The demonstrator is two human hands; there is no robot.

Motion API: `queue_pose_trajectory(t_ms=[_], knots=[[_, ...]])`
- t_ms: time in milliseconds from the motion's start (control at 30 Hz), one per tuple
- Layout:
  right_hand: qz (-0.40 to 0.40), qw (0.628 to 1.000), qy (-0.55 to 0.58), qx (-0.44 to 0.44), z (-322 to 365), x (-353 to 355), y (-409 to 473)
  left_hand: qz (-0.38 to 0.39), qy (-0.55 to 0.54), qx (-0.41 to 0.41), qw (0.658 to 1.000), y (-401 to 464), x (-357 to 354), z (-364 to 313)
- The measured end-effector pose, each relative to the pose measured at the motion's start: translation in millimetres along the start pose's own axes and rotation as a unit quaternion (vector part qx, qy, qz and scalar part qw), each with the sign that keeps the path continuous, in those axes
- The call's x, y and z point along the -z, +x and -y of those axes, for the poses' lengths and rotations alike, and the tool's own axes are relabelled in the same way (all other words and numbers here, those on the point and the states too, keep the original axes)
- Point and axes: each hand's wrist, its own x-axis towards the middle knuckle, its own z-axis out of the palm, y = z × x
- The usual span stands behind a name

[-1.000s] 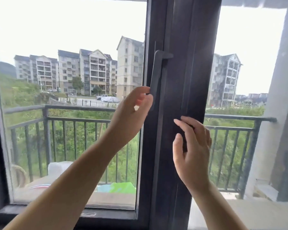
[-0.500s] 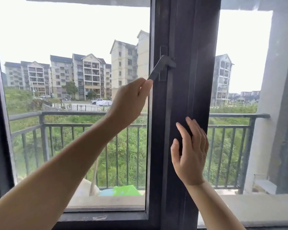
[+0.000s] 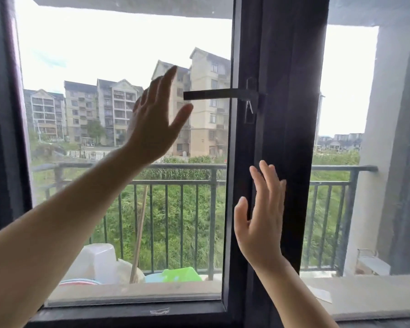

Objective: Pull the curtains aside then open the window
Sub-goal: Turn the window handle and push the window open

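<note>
The dark-framed window (image 3: 232,209) fills the view, with its left sash bounded by a thick centre post (image 3: 291,114). The window handle (image 3: 213,94) sticks out horizontally to the left from its mount on the sash frame. My left hand (image 3: 152,124) is raised in front of the left pane, fingers spread, just left of the handle's tip and apart from it. My right hand (image 3: 260,216) is lower, fingers spread and pointing up, flat against or close to the centre post. No curtain shows in the view.
Beyond the glass lies a balcony with a dark metal railing (image 3: 175,183). A white container (image 3: 97,259), a wooden stick (image 3: 139,233) and a green item (image 3: 178,274) stand on it. A grey sill (image 3: 365,297) runs at the lower right. Apartment blocks stand far off.
The handle has swung from hanging down to horizontal. My left hand has let go of it and opened beside its tip. My right hand stays by the centre post.
</note>
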Motion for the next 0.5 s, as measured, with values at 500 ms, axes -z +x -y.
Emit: queue_pose_trajectory(t_ms=[500], knots=[[0.076, 0.981, -0.174, 0.044, 9.9, -112.0, -19.8, 0.086, 0.255, -0.099, 0.958, -73.0, -35.7, 65.9]])
